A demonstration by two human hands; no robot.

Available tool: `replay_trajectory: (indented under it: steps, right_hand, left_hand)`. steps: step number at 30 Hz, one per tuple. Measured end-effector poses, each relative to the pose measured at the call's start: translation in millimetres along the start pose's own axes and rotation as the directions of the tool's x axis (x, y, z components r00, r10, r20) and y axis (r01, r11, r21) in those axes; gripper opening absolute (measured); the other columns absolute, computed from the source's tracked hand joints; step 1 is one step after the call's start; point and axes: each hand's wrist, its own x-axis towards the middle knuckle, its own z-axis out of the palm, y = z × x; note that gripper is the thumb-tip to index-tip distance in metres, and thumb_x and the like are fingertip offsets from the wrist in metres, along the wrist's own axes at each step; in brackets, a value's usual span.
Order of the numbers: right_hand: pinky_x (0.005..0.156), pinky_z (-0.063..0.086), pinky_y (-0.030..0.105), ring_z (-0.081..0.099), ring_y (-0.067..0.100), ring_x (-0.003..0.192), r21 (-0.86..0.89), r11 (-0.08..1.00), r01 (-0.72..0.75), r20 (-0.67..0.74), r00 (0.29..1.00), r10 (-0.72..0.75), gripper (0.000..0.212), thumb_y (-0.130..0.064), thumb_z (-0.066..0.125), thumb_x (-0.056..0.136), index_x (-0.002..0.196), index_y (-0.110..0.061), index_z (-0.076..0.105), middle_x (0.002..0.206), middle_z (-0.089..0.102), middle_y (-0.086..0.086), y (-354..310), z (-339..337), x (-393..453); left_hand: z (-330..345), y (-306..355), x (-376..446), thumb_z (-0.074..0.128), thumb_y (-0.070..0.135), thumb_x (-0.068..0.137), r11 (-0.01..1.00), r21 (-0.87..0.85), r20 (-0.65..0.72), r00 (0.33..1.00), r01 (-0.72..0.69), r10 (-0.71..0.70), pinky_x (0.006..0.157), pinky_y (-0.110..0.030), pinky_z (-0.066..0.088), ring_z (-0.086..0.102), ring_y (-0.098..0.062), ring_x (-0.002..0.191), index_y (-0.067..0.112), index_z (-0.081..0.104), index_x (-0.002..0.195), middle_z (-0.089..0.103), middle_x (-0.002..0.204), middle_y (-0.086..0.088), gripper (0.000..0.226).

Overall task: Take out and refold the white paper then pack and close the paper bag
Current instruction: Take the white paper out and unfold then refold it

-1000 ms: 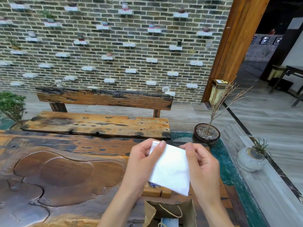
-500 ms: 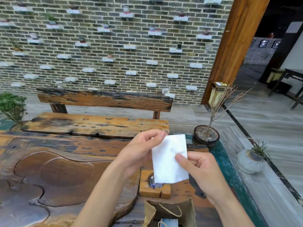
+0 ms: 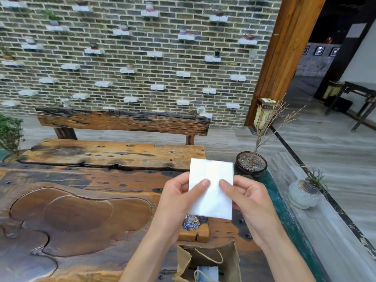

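Observation:
A folded white paper (image 3: 211, 180) is held upright in front of me, above the dark wooden table (image 3: 81, 210). My left hand (image 3: 179, 202) pinches its left side, thumb on the front face. My right hand (image 3: 246, 202) pinches its right side the same way. The two thumbs nearly meet in the paper's middle. Below my wrists, at the table's near edge, stands the brown paper bag (image 3: 205, 261) with its mouth open and cord handles showing. Something white and blue lies inside it.
A small wooden block tray (image 3: 195, 233) with bits of coloured wrappers sits just beyond the bag. A wooden bench (image 3: 114, 153) stands behind the table. To the right are a dark plant pot (image 3: 251, 165) and a grey stone pot (image 3: 303, 194) by a ledge.
The paper went from a tilted, partly opened sheet to a flat upright rectangle. My right hand moved from below it to its right side, and both thumbs now press its front.

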Motion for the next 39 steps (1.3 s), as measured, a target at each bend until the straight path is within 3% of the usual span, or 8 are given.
replay_trajectory:
  steps: [4, 9, 14, 19, 25, 31, 36, 39]
  right_hand:
    - [0.073, 0.061, 0.031, 0.076, 0.027, 0.089, -0.038, 0.999, -0.031, 0.029, 0.999, 0.032, 0.025, -0.012, 0.073, 0.078, 0.102, -0.007, 0.077, 0.096, 0.079, 0.014, -5.7, -2.3, 5.0]
    - [0.043, 0.045, 0.019, 0.063, 0.014, 0.052, -0.175, 0.984, -0.028, 0.038, 0.999, 0.035, 0.027, -0.022, 0.074, 0.073, 0.092, -0.003, 0.077, 0.079, 0.079, 0.018, -13.3, -10.4, 7.3]
    - [0.045, 0.046, 0.020, 0.065, 0.015, 0.058, -0.180, 0.983, -0.019, 0.112, 0.993, 0.040, 0.025, -0.017, 0.070, 0.079, 0.097, -0.002, 0.076, 0.085, 0.079, 0.017, -17.3, -19.3, 9.0]
    - [0.048, 0.048, 0.022, 0.062, 0.014, 0.055, -0.153, 0.988, 0.010, 0.186, 0.982, 0.019, 0.022, -0.008, 0.066, 0.084, 0.102, -0.001, 0.076, 0.086, 0.079, 0.019, -20.7, -28.3, 4.8]
    - [0.055, 0.050, 0.024, 0.062, 0.014, 0.061, -0.117, 0.991, 0.069, 0.269, 0.962, -0.035, 0.034, -0.002, 0.065, 0.081, 0.115, -0.005, 0.068, 0.096, 0.078, 0.019, -25.3, -34.3, -0.8]
    - [0.059, 0.051, 0.024, 0.062, 0.014, 0.060, -0.114, 0.982, 0.152, 0.235, 0.964, -0.122, 0.016, 0.004, 0.063, 0.084, 0.084, -0.008, 0.073, 0.074, 0.075, 0.006, -27.7, -35.1, -6.7]
    - [0.059, 0.047, 0.015, 0.058, 0.011, 0.057, -0.141, 0.975, 0.173, 0.181, 0.972, -0.147, 0.028, 0.020, 0.052, 0.088, 0.080, 0.000, 0.071, 0.067, 0.069, 0.006, -24.6, -37.6, -8.6]
    - [0.061, 0.051, 0.022, 0.061, 0.016, 0.062, -0.137, 0.975, 0.175, 0.165, 0.974, -0.152, 0.025, 0.014, 0.056, 0.089, 0.084, -0.004, 0.073, 0.072, 0.073, 0.007, -22.0, -36.3, -9.3]
  left_hand:
    - [-2.9, 2.2, 2.2, 0.067, 0.016, 0.088, 0.999, 0.036, 0.014, 1.000, -0.001, 0.001, 0.077, -0.036, 0.057, 0.073, -0.028, 0.094, 0.012, 0.073, 0.108, 0.078, 0.103, -0.012, 0.022]
    - [-13.1, 9.2, 4.1, 0.065, 0.016, 0.090, 0.997, 0.076, 0.040, 0.999, 0.015, -0.018, 0.076, -0.035, 0.057, 0.074, -0.028, 0.095, 0.010, 0.076, 0.101, 0.078, 0.100, -0.012, 0.017]
    - [-15.6, 14.3, 2.8, 0.064, 0.016, 0.089, 0.997, 0.078, 0.040, 0.999, 0.017, -0.020, 0.066, -0.030, 0.056, 0.075, -0.028, 0.090, 0.010, 0.077, 0.095, 0.079, 0.095, -0.015, 0.015]
    - [-17.5, 18.2, -0.3, 0.065, 0.016, 0.086, 0.998, 0.067, 0.078, 0.997, -0.007, 0.002, 0.081, -0.041, 0.057, 0.074, -0.030, 0.093, 0.012, 0.077, 0.096, 0.078, 0.098, -0.016, 0.016]
    - [-15.8, 20.1, -4.4, 0.052, -0.005, 0.093, 0.999, -0.014, 0.108, 0.993, -0.051, 0.053, 0.054, -0.025, 0.056, 0.074, -0.022, 0.077, 0.013, 0.076, 0.093, 0.078, 0.091, -0.010, 0.030]
    - [-15.3, 18.0, -8.1, 0.052, 0.001, 0.082, 0.994, -0.008, 0.149, 0.982, -0.112, 0.112, 0.055, -0.025, 0.051, 0.068, -0.017, 0.075, 0.005, 0.073, 0.081, 0.072, 0.084, -0.009, 0.021]
    - [-15.2, 15.9, -10.5, 0.051, 0.005, 0.082, 0.985, 0.086, 0.136, 0.981, -0.148, 0.135, 0.062, -0.026, 0.048, 0.064, -0.015, 0.082, 0.005, 0.073, 0.083, 0.071, 0.084, -0.005, 0.022]
    - [-15.1, 14.7, -11.7, 0.052, 0.006, 0.082, 0.986, 0.085, 0.120, 0.984, -0.141, 0.130, 0.065, -0.032, 0.048, 0.067, -0.020, 0.085, 0.005, 0.072, 0.086, 0.073, 0.088, -0.011, 0.021]
